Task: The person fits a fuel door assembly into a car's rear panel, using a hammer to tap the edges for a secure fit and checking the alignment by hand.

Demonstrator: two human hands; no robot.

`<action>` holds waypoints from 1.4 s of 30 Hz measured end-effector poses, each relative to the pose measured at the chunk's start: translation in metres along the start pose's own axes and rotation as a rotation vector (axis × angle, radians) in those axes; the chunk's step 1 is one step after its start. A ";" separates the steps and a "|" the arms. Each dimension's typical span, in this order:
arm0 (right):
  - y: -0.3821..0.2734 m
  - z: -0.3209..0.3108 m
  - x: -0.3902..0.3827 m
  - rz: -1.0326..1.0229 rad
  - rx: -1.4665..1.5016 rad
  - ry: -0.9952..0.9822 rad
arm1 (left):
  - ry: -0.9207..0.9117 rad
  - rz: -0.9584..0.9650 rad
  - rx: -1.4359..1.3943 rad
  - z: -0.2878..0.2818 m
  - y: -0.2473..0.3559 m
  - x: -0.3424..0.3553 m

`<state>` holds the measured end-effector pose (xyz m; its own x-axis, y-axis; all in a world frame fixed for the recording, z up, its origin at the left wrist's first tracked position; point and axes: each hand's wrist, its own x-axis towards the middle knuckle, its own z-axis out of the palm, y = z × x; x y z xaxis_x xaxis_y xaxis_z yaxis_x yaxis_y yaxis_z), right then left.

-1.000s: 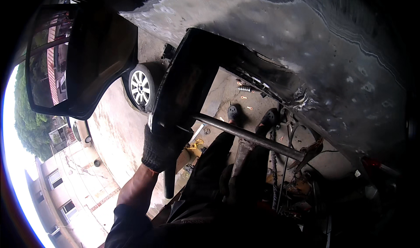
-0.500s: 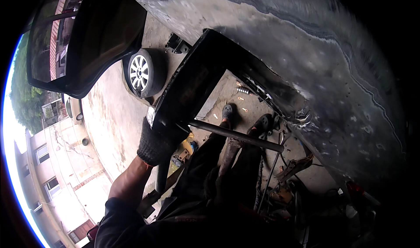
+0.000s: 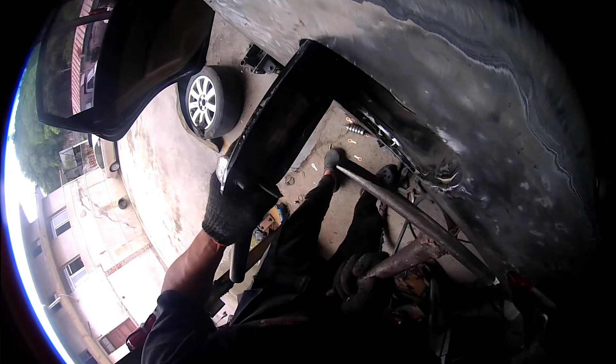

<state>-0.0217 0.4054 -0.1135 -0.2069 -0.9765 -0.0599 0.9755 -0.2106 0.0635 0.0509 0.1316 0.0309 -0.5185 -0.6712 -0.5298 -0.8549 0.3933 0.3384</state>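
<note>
In a dark knitted glove, my left hand is closed at the near end of a black car body panel. A dark bar-like handle sticks out below that fist; the rest of the tool is hidden by the glove and panel. My gloved right hand grips the handle of a hammer with a long, tapering metal head. The head slants right of the panel's end, apart from it, its narrow tip over my shoes. The panel joins a larger grey, bare-patched body surface.
A tyre on a white spoked wheel lies at the upper left, beneath an open dark car door. A coil spring and several small orange-ended pieces lie on the concrete. Cables and parts clutter the lower right. A pale building stands far left.
The hammer has swung away from the panel's near end, toward the right and lower, and its head has tilted. My right hand now shows more clearly. My left hand stays at the panel.
</note>
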 end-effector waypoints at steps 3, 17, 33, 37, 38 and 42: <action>-0.012 0.029 0.006 0.048 -0.511 0.069 | 0.028 0.037 0.025 -0.001 0.000 -0.006; 0.008 0.024 -0.006 0.049 -1.158 0.221 | 0.093 0.275 0.171 0.005 -0.022 0.004; 0.021 0.025 0.022 -0.104 -0.272 0.045 | 0.076 0.220 0.056 -0.001 -0.002 -0.002; 0.040 0.036 0.013 -0.082 0.092 0.228 | 0.073 0.206 0.054 0.002 0.002 0.000; 0.039 0.037 0.011 -0.035 -0.002 0.303 | 0.114 0.220 0.041 0.006 -0.003 -0.004; 0.030 0.065 0.023 -0.116 -0.145 0.490 | 0.096 0.209 0.055 0.008 -0.009 -0.004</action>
<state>-0.0018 0.3740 -0.0480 -0.2884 -0.8041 -0.5199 0.9559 -0.2733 -0.1076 0.0604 0.1356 0.0234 -0.6824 -0.6271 -0.3756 -0.7302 0.5618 0.3888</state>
